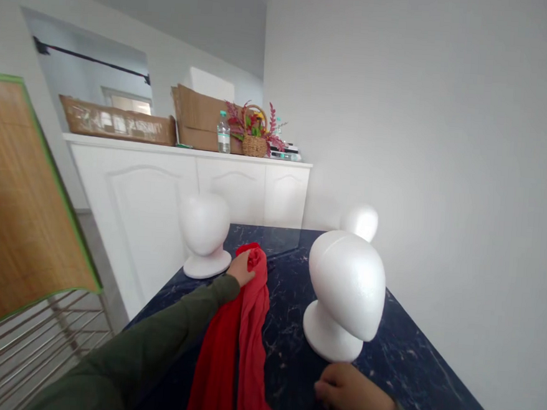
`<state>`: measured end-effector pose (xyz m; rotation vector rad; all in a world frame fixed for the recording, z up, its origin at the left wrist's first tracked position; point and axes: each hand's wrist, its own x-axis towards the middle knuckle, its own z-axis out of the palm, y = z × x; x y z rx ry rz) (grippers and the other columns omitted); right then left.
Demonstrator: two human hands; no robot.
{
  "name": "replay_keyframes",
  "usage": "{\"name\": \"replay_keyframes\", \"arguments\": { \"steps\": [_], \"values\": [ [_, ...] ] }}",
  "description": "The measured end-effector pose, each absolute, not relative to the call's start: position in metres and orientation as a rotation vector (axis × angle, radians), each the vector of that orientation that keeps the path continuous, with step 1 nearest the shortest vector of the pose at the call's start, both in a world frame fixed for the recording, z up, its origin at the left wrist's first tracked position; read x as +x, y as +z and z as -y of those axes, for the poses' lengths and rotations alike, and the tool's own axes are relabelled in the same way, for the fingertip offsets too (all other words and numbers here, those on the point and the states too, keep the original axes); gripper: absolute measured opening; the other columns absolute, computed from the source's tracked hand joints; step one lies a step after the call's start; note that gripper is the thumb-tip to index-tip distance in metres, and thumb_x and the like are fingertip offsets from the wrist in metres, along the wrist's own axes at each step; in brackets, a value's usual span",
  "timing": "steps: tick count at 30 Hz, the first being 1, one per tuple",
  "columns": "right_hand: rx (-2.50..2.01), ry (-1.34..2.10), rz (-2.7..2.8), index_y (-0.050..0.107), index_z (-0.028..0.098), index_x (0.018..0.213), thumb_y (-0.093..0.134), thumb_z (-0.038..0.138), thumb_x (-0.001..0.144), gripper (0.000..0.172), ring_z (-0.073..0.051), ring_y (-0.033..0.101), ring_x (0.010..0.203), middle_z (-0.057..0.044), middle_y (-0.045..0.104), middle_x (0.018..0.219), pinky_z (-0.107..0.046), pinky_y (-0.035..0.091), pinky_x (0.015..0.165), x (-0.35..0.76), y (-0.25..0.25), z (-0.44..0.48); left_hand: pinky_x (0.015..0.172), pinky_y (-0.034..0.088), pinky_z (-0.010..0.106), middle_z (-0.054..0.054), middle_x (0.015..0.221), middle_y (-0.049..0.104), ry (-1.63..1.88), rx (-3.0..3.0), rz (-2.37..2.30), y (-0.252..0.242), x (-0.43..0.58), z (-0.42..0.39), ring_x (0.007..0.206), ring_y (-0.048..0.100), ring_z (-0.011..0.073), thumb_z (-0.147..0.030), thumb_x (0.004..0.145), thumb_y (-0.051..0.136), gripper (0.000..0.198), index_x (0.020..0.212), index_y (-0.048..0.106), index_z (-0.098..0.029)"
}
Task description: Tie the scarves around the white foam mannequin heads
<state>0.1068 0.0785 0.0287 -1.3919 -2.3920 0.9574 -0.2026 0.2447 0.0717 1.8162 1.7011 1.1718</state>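
Observation:
A long red cloth (253, 328) runs down the middle of the dark marbled table (290, 293), its far end bunched. My left hand (242, 269) is closed on that bunched end. Low on the right, my right hand (354, 393) is curled near the table's front; whether anything is between its fingers cannot be made out. Just beyond it a white foam head (347, 285) stands on its round base. Another white head (205, 225) stands left of the cloth, and a third (361, 222) is partly hidden behind the nearer one.
White cabinets (150, 221) stand beyond the table, with cardboard boxes (198, 115), a bottle (223, 133) and a flower basket (254, 145) on top. At the left are a bamboo mat (20, 206) and a metal rack (65, 328). A wall borders the right side.

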Motion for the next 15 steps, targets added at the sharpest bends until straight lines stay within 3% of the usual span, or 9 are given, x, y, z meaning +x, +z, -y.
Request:
{"name": "replay_keyframes", "arguments": {
  "steps": [3, 6, 8, 10, 15],
  "values": [
    [-1.706, 0.596, 2.038, 0.060, 0.014, 0.065, 0.039, 0.034, 0.079, 0.032, -0.016, 0.054, 0.058, -0.005, 0.060, 0.061, -0.027, 0.040, 0.056, 0.158, 0.006, -0.095, 0.105, 0.024, 0.036, 0.014, 0.129, 0.044, 1.019, 1.977, -1.528, 0.048, -0.171, -0.211, 0.122, 0.037, 0.0246, -0.021, 0.058, 0.062, 0.066, 0.120, 0.043, -0.011],
    [-1.681, 0.304, 1.659, 0.059, 0.012, 0.090, 0.044, 0.029, 0.073, 0.028, -0.021, 0.056, 0.074, -0.010, 0.062, 0.083, -0.034, 0.043, 0.070, 0.180, -0.007, -0.114, 0.106, 0.024, 0.038, 0.017, 0.135, 0.034, 0.813, 2.081, -1.273, 0.032, -0.126, -0.182, 0.125, 0.032, 0.0254, -0.035, 0.062, 0.063, 0.080, 0.130, 0.030, -0.008],
    [-1.515, 0.311, 1.557, 0.054, 0.012, 0.106, 0.046, 0.027, 0.070, 0.040, -0.024, 0.054, 0.092, -0.012, 0.059, 0.102, -0.038, 0.041, 0.083, 0.175, -0.009, -0.124, 0.105, 0.024, 0.042, 0.019, 0.136, 0.031, 0.782, 2.051, -1.153, 0.026, -0.095, -0.172, 0.125, 0.030, 0.0290, -0.040, 0.058, 0.067, 0.093, 0.133, 0.022, -0.008],
    [-1.352, 0.443, 1.560, 0.053, 0.012, 0.111, 0.045, 0.028, 0.072, 0.043, -0.025, 0.050, 0.104, -0.012, 0.057, 0.110, -0.039, 0.036, 0.092, 0.160, -0.008, -0.129, 0.103, 0.025, 0.046, 0.019, 0.135, 0.033, 0.869, 2.015, -1.044, 0.024, -0.067, -0.168, 0.124, 0.031, 0.0326, -0.040, 0.052, 0.072, 0.101, 0.134, 0.020, -0.010],
    [-1.282, 0.495, 1.558, 0.055, 0.011, 0.108, 0.047, 0.020, 0.070, 0.040, -0.027, 0.049, 0.105, -0.013, 0.058, 0.110, -0.042, 0.035, 0.093, 0.119, 0.000, -0.116, 0.100, 0.028, 0.048, 0.016, 0.130, 0.039, 1.263, 1.997, -0.906, 0.037, -0.042, -0.166, 0.119, 0.036, 0.0326, -0.036, 0.044, 0.078, 0.099, 0.128, 0.030, -0.015]
  ]
}}
